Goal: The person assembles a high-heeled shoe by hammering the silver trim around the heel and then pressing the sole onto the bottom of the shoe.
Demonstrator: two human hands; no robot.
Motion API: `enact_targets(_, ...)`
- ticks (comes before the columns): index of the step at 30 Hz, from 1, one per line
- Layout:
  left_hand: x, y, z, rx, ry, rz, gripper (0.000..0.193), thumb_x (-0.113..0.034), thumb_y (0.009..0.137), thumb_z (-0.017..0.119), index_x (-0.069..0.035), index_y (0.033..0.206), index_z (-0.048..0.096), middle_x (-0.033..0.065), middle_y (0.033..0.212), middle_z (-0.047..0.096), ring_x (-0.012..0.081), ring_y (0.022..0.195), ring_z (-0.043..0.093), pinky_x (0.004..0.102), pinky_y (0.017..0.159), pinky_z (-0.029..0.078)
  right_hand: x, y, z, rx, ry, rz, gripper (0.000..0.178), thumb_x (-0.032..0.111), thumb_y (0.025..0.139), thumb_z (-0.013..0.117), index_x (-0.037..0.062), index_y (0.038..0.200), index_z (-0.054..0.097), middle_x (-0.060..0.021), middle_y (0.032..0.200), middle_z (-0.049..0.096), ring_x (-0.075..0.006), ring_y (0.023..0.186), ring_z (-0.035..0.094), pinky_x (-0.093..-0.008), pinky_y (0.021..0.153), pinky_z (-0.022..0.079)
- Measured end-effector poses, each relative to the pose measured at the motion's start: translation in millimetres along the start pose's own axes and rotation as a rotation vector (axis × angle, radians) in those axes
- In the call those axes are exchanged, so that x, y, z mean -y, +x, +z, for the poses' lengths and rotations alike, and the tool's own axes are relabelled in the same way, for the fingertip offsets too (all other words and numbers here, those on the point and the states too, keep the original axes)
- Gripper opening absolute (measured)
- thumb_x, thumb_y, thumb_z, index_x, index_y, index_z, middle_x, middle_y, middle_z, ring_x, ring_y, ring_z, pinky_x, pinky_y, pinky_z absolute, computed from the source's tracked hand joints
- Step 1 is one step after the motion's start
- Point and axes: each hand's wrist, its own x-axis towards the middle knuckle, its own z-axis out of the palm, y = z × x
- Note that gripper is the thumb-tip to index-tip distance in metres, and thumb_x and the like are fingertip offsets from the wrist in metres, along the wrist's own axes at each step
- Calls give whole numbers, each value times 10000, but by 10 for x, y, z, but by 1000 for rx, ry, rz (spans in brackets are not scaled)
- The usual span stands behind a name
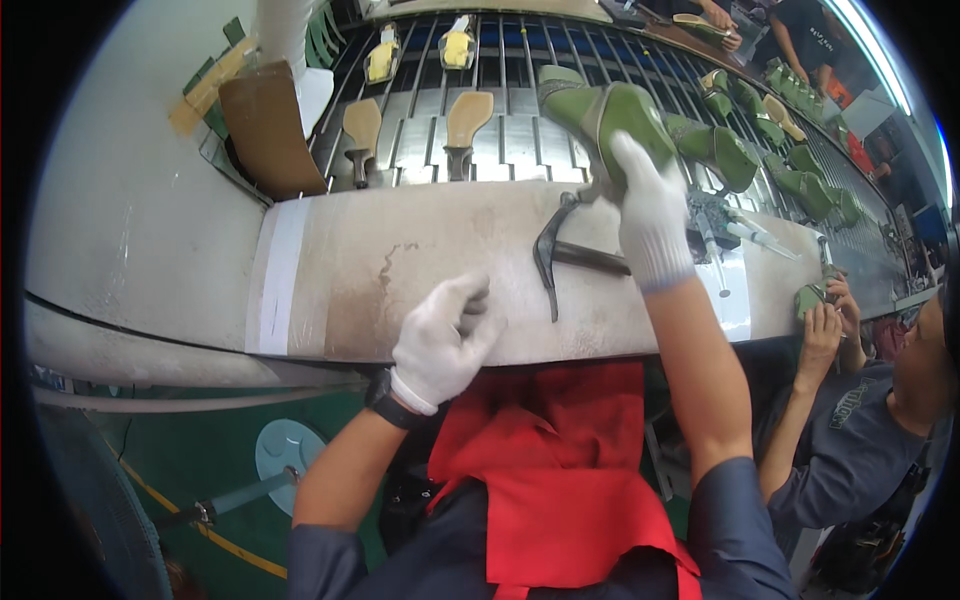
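Two white-gloved hands at a pale bench (450,215). The right hand (655,215) grips one green shoe form with greyish straps (632,110), its thumb laid along the form; the form is held over the bench's far edge, in front of the conveyor, and is slightly blurred. The left hand (445,340), one dark watch (393,400) at its wrist, is held over the near part of the bench with its fingers loosely curled and nothing visible in them.

One hammer (546,255) lies between the hands, its dark head to the left and its handle to the right. To its right are at least two slender, syringe-like tools (762,235). On the conveyor (410,105), left of the held form, stand two tan soles with dark heels (468,120); beyond them are two yellow-topped pieces (457,48). One strapped green form (718,152) lies just right of the held form; those farther right overlap too much to count. At the near right, one co-worker's two hands (833,318) hold one small green piece (810,298).
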Motion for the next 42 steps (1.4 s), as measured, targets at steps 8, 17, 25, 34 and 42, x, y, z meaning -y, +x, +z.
enact_targets(8,-27,71,29,18,39,1,453,-68,910,858,43,1318,695,186,1142,782,247,980,806,348,840,650,-574,969,14,-219,-824,76,840,394,885,805,46,1607,554,-266,1483,684,-381,1343,676,-442,1166,510)
enact_targets(17,265,1325,-128,107,636,-64,510,-437,962,783,-2,1227,761,193,1091,776,385,968,771,448,917,622,-349,-505,15,552,-1140,-607,546,202,922,760,18,1425,655,-220,1432,680,-430,1458,557,-606,1269,371)
enact_targets(25,721,2497,-101,260,864,-476,589,-525,853,779,-3,1119,844,258,1140,813,408,1050,794,474,952,620,-105,-91,394,483,-682,-164,551,334,1009,721,-47,1405,682,-216,1273,780,-417,1213,729,-487,1112,554)
enact_targets(34,103,2139,443,352,420,26,367,-313,974,718,-2,1166,755,266,1130,776,456,1064,754,542,967,594,-658,411,569,217,-8,147,588,395,1095,658,-56,1470,625,-237,1338,745,-288,1244,719,-392,1075,551)
enact_targets(42,1268,3829,-4,29,548,-108,566,-375,917,796,23,1318,751,215,1208,810,312,1136,785,394,1032,602,-599,430,564,209,-153,64,447,182,1049,614,-107,1390,621,-174,1201,708,-252,1126,734,-376,956,601)
